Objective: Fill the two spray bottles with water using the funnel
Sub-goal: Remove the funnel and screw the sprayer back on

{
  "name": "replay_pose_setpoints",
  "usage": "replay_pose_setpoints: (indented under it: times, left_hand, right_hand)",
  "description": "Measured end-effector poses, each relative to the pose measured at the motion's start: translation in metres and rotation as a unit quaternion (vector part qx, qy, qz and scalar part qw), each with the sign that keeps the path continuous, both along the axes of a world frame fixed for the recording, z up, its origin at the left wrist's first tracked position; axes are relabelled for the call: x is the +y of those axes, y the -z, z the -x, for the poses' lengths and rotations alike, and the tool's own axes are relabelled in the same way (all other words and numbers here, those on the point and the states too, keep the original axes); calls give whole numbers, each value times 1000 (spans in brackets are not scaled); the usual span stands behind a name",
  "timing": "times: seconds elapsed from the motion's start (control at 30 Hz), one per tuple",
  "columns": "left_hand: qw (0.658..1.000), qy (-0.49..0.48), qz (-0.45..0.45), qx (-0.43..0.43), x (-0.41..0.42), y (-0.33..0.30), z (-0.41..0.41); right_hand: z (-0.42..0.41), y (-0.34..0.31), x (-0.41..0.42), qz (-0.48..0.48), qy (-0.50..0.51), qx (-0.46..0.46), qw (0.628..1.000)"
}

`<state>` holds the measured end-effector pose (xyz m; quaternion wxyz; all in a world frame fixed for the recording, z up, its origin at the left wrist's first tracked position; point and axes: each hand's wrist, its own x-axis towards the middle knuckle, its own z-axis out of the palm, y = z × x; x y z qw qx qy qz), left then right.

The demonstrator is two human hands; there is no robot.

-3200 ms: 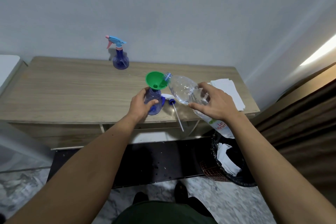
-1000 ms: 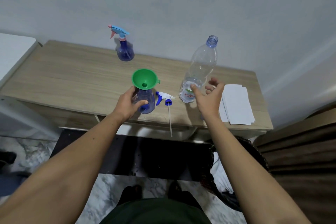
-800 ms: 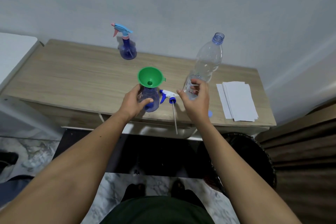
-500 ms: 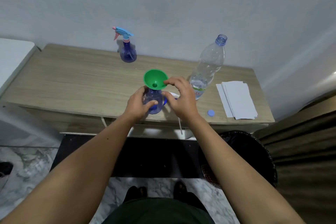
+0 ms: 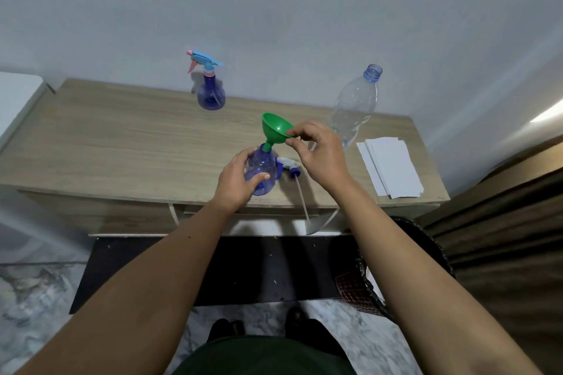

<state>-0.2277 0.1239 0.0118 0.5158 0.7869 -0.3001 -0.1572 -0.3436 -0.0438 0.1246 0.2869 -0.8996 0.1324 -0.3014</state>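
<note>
Green plastic funnel (image 5: 275,130) pinched at its rim by the right hand (image 5: 320,153), tilted, spout in the neck below-left of the pinch.
Round translucent blue spray bottle (image 5: 261,171) is gripped by the left hand (image 5: 236,181); detached white-and-blue trigger head (image 5: 290,165) lies under the right palm. Long axis leans toward the pinch; removal judged next.

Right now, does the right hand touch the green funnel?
Touching. The head view shows the right hand pinching the rim of the green funnel, whose spout sits at the neck of the open spray bottle.
</note>
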Motion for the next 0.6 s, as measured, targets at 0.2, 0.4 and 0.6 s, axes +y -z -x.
replay_pose_setpoints:
  times: [0.2, 0.4, 0.6]
  left_hand:
    - [1000, -11, -1, 5, 1, -2, 3]
    - [1000, -16, 4, 10, 1, -1, 1]
    - [998, -27, -30, -42, -1, 4, -2]
  right_hand:
    - [-5, 0, -16, -77, 54, -16, 995]
    - [-20, 33, -37, -144, 99, 1, 985]
    - [-43, 89, -53, -207, 112, 38, 971]
